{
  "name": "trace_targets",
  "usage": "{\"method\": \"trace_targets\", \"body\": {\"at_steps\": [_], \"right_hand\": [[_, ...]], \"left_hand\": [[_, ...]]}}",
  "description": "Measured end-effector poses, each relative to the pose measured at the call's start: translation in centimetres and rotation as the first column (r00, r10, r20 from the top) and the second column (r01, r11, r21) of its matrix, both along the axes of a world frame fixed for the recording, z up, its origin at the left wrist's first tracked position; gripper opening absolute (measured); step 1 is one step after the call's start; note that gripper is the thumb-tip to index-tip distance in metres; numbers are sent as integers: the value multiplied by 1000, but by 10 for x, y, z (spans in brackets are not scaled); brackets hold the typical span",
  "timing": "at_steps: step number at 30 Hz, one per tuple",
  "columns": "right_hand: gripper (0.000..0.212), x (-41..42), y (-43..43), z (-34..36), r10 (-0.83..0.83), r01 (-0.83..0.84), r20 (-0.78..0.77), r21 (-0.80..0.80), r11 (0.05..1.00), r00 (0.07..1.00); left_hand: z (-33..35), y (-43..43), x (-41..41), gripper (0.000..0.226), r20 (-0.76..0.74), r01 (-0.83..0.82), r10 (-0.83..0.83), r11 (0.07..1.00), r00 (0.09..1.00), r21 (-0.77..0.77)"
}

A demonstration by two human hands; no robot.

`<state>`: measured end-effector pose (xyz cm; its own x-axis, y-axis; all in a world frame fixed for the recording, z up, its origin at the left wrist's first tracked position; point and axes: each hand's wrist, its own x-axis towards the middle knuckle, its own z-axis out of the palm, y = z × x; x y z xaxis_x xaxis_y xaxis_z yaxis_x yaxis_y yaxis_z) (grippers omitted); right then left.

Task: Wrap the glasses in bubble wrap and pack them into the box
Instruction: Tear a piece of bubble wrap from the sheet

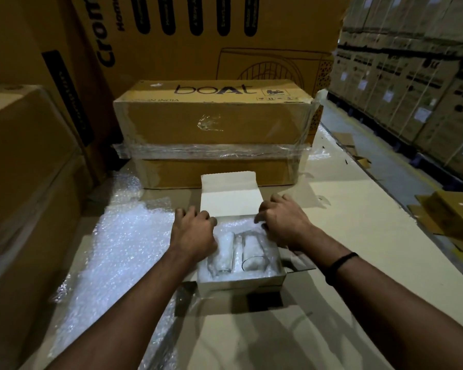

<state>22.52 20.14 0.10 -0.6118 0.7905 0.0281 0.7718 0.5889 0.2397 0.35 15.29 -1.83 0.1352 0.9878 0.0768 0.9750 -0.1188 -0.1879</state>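
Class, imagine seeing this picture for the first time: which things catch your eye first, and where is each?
Two clear glasses lie side by side on bubble wrap inside the small white box at the centre, its lid standing open behind. The left hand and right hand grip the box's two sides. Behind it stands a large brown boAt carton banded with clear film.

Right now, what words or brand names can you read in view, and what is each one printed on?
"boAt": top of the taped brown carton behind the small white box.
"Crom", cut off by the frame edge: tall carton at the back.
"INDIA", faint: same taped carton, top left edge.
Too blurred to read: labels on the stacked cartons at right, and the black strips on the tall carton.
No print shows on the white box.
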Motion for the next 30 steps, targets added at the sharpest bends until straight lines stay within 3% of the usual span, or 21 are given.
{"method": "trace_targets", "body": {"at_steps": [5,7,9,12,18,23,30], "right_hand": [[32,-8,-5,-10,-25,50,311,-73,996,950],[31,-14,-3,-5,-31,51,298,-57,997,954],[35,-22,-3,-1,-1,14,190,-68,998,982],[42,-35,-4,-4,18,-5,67,-188,982,998],[40,-46,5,-6,5,47,216,-235,971,976],[33,-34,7,-2,-44,86,300,-128,988,953],[29,-37,-3,1,-56,98,322,-115,989,945]], "left_hand": [[0,-3,2,36,-26,-40,37,992,999,-116],[1,-2,2,41,13,-39,40,991,999,-124],[1,0,4,49,77,-15,22,995,997,-94],[0,3,11,46,94,37,-26,993,995,-108],[-1,6,17,40,77,34,-19,980,997,-195],[-3,0,9,44,145,-71,79,996,986,-55],[-8,-8,3,45,97,-72,92,979,991,-191]]}}
